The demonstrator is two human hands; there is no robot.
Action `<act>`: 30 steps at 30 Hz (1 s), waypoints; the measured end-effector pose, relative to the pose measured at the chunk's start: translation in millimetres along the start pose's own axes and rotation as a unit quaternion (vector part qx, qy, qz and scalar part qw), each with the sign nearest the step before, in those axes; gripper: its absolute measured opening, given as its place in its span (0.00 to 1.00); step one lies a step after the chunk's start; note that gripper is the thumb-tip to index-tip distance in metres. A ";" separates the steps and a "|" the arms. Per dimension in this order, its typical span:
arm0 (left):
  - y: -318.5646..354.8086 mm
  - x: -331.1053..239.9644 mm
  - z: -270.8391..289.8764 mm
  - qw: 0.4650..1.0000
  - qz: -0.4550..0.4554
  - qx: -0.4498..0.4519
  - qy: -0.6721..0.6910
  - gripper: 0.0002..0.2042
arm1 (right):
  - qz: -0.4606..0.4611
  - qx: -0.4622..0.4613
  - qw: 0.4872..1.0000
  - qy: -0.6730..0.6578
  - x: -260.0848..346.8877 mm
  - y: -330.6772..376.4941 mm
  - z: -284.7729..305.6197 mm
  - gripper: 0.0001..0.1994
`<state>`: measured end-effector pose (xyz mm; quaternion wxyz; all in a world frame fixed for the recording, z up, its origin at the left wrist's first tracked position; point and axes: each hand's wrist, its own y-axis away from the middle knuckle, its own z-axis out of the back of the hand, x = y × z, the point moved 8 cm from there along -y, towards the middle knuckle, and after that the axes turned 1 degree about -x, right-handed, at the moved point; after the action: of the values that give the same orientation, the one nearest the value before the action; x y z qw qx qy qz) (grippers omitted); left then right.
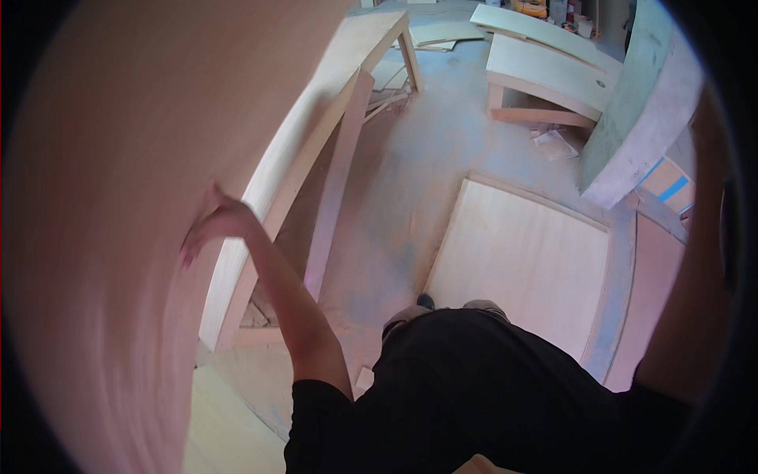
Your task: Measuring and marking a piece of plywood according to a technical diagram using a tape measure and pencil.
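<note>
A large, pale wood panel (110, 221) fills the left side, standing tilted close to me and smeared by motion. My left hand (213, 225) lies against its face, the fingers stretched out and apart. Just beyond that hand runs the long wooden workbench (292, 150), its near part covered by the panel. Along the right rim my right arm (679, 276) is raised; its hand is lost past the edge of the picture, so what it touches cannot be seen.
On the dusty floor, a framed wood panel (529, 261) lies flat by my feet. A second wooden bench (545, 71) stands at the far right, beside a thick pale pillar (632, 118). Loose sheets (442, 33) lie at the back. A pinkish board (647, 276) is at right.
</note>
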<state>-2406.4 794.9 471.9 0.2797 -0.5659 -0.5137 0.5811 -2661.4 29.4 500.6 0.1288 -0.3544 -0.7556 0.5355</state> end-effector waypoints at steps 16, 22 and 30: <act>167.5 -260.3 -173.7 0.186 0.457 0.248 0.834 0.36 | -0.061 0.310 0.936 -0.154 -126.4 286.5 -571.5 0.22; 447.9 -97.7 -284.2 0.243 0.750 -0.045 0.614 0.36 | -0.370 0.609 0.693 -0.111 -296.1 512.1 -350.6 0.20; 654.2 -244.0 -324.2 0.341 0.890 0.235 0.191 0.57 | -0.629 0.692 0.338 0.111 -510.7 629.4 -68.3 0.21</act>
<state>-1882.8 458.0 19.1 -0.1912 -0.6951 0.5185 0.4598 -2006.4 -155.3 55.1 0.7092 0.3848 -0.0932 0.5833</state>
